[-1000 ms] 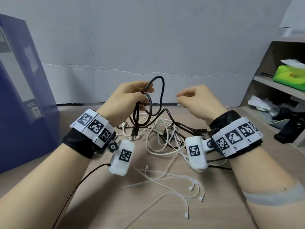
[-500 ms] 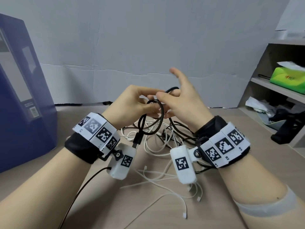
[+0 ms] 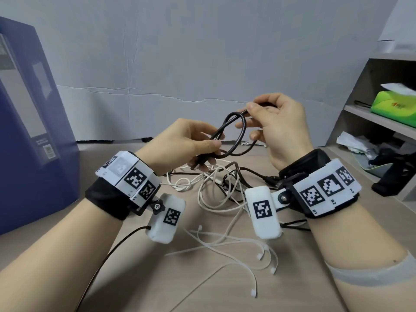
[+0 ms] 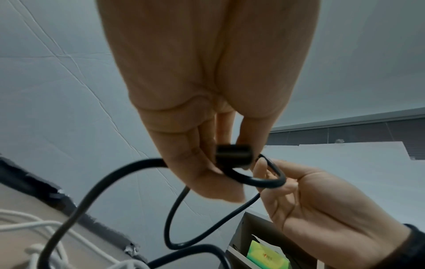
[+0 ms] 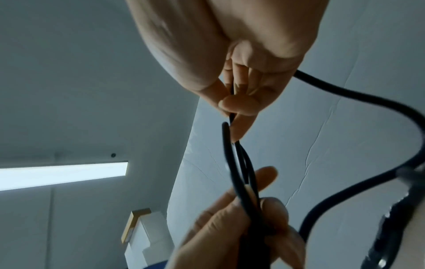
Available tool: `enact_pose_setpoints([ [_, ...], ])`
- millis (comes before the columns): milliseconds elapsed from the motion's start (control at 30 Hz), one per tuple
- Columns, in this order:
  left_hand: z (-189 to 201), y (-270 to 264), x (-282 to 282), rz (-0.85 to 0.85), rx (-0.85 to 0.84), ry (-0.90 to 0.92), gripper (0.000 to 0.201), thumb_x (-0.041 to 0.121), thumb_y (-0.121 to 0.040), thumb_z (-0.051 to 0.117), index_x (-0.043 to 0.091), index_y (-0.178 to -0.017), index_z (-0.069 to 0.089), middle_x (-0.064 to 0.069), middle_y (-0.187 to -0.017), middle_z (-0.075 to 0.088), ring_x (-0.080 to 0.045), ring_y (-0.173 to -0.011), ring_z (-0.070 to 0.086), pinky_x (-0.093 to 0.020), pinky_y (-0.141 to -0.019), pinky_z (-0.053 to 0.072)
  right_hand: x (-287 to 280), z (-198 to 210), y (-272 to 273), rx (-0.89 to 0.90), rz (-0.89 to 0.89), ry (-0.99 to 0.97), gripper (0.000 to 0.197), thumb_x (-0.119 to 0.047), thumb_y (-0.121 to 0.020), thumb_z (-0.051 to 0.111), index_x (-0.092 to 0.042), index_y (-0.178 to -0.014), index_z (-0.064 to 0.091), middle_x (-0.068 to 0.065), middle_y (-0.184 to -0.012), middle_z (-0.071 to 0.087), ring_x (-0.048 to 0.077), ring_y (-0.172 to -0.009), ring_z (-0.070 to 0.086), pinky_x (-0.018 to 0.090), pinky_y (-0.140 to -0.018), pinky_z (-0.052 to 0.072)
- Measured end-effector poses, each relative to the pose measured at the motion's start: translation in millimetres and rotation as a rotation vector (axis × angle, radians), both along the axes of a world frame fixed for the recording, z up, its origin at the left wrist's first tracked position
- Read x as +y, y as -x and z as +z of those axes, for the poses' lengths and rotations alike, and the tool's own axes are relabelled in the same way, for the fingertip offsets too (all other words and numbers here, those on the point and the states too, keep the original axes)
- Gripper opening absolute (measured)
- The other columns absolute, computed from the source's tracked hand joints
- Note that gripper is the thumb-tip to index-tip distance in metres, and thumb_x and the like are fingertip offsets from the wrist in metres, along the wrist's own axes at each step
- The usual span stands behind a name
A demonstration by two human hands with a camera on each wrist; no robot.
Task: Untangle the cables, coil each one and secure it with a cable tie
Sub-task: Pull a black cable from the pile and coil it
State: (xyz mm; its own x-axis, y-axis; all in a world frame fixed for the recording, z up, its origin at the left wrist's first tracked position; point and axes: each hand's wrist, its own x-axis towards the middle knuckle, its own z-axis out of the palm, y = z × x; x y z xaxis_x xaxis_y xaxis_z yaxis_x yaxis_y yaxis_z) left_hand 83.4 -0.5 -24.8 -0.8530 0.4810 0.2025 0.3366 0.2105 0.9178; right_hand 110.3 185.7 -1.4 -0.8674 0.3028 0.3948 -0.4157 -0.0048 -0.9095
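Observation:
A black cable (image 3: 239, 140) forms small loops held above the table between both hands. My left hand (image 3: 193, 143) pinches the loops and the cable's black plug (image 4: 233, 156) between thumb and fingers. My right hand (image 3: 276, 124) pinches the cable's upper strand (image 5: 231, 116) at the top of the loop. The rest of the black cable trails down into a tangle of white cables (image 3: 213, 190) on the table. Several white cable ties (image 3: 236, 246) lie loose on the table in front of the tangle.
A large blue box (image 3: 29, 122) stands at the left. A shelf unit (image 3: 380, 122) at the right holds a green tissue pack (image 3: 396, 106) and dark clutter. A white paper-covered wall (image 3: 202, 52) closes the back of the wooden table (image 3: 157, 278).
My right hand came in from the right, reached the loop in my left hand and took hold of the black cable, then rose up and to the right with it. My left hand kept its grip.

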Motion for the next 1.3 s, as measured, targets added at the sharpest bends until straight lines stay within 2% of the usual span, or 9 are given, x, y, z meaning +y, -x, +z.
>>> enact_pose_setpoints([
  [100, 0.4, 0.1, -1.2, 0.014, 0.013, -0.011, 0.018, 0.007, -0.097, 0.063, 0.003, -0.114, 0.069, -0.003, -0.075, 0.070, -0.020, -0.069, 0.068, -0.034, -0.061, 0.059, 1.3, 2.8, -1.9, -0.060, 0.006, -0.008, 0.011, -0.005, -0.097, 0.058, -0.012, -0.101, 0.052, 0.008, -0.082, 0.072, 0.023, -0.066, 0.074, 0.026, -0.042, 0.041],
  [200, 2.0, 1.1, -3.1, 0.157, 0.113, -0.019, 0.016, 0.004, -0.096, 0.063, 0.005, -0.111, 0.070, -0.013, -0.081, 0.072, -0.015, -0.064, 0.069, -0.022, -0.050, 0.053, 6.9, 6.0, -3.6, -0.151, -0.037, -0.149, 0.021, -0.008, -0.093, 0.055, -0.014, -0.112, 0.049, 0.009, -0.066, 0.072, 0.020, -0.048, 0.065, 0.026, -0.041, 0.036],
  [333, 2.4, 5.9, -5.1, 0.273, 0.201, -0.057, 0.018, 0.004, -0.095, 0.065, 0.013, -0.109, 0.072, -0.016, -0.089, 0.076, -0.018, -0.065, 0.070, -0.021, -0.052, 0.051, 10.8, 12.4, -9.0, -0.073, -0.183, -0.319, 0.033, -0.008, -0.087, 0.055, -0.019, -0.118, 0.052, 0.005, -0.055, 0.066, 0.015, -0.040, 0.053, 0.024, -0.041, 0.038],
  [467, 1.8, 5.4, -3.0, 0.233, 0.220, 0.018, 0.020, 0.007, -0.095, 0.066, 0.022, -0.106, 0.073, -0.009, -0.081, 0.076, -0.012, -0.061, 0.068, -0.021, -0.054, 0.051, -2.0, 9.1, -11.5, 0.107, -0.285, -0.585, 0.035, -0.018, -0.082, 0.063, -0.025, -0.117, 0.065, -0.006, -0.084, 0.070, 0.010, -0.075, 0.063, 0.035, -0.078, 0.055],
  [567, 1.4, 3.9, -1.6, 0.193, 0.238, 0.067, 0.021, 0.008, -0.095, 0.066, 0.023, -0.108, 0.073, 0.000, -0.075, 0.074, -0.010, -0.060, 0.066, -0.019, -0.054, 0.050, -7.0, -0.4, -6.6, 0.032, -0.269, -0.822, 0.030, -0.032, -0.087, 0.065, -0.030, -0.117, 0.068, -0.010, -0.111, 0.068, 0.017, -0.113, 0.059, 0.043, -0.101, 0.046],
  [667, 2.9, 4.1, -3.6, 0.180, 0.253, 0.072, 0.022, 0.008, -0.096, 0.064, 0.024, -0.108, 0.074, -0.003, -0.076, 0.074, -0.011, -0.061, 0.064, -0.026, -0.061, 0.054, -3.4, -8.0, 0.3, -0.026, -0.294, -0.915, 0.015, -0.038, -0.090, 0.063, -0.032, -0.098, 0.074, -0.012, -0.093, 0.073, 0.020, -0.105, 0.063, 0.049, -0.100, 0.044],
  [833, 7.1, 6.6, -9.9, 0.153, 0.098, -0.123, 0.021, 0.017, -0.102, 0.057, 0.007, -0.114, 0.071, -0.010, -0.090, 0.075, -0.016, -0.073, 0.062, -0.028, -0.070, 0.051, 4.3, -11.6, 8.0, -0.025, -0.273, -0.871, 0.017, -0.048, -0.088, 0.062, -0.033, -0.085, 0.070, -0.013, -0.074, 0.069, 0.024, -0.088, 0.066, 0.051, -0.092, 0.048],
  [1067, 15.4, 9.4, -23.0, -0.213, -0.366, -0.557, 0.040, 0.028, -0.094, 0.047, 0.000, -0.120, 0.059, -0.015, -0.104, 0.070, -0.035, -0.107, 0.068, -0.041, -0.096, 0.056, 9.1, -11.7, 15.1, 0.001, -0.230, -0.672, 0.007, -0.030, -0.097, 0.063, -0.023, -0.095, 0.065, -0.005, -0.081, 0.065, 0.021, -0.085, 0.065, 0.035, -0.079, 0.050],
  [1300, 7.8, 10.9, -22.6, -0.315, -0.251, -0.579, 0.053, 0.038, -0.083, 0.072, 0.003, -0.123, 0.065, -0.014, -0.111, 0.070, -0.036, -0.113, 0.067, -0.039, -0.097, 0.055, 11.2, -11.7, 16.4, 0.019, -0.202, -0.612, 0.010, -0.030, -0.097, 0.063, -0.022, -0.100, 0.066, 0.001, -0.088, 0.070, 0.019, -0.083, 0.065, 0.042, -0.083, 0.055],
])
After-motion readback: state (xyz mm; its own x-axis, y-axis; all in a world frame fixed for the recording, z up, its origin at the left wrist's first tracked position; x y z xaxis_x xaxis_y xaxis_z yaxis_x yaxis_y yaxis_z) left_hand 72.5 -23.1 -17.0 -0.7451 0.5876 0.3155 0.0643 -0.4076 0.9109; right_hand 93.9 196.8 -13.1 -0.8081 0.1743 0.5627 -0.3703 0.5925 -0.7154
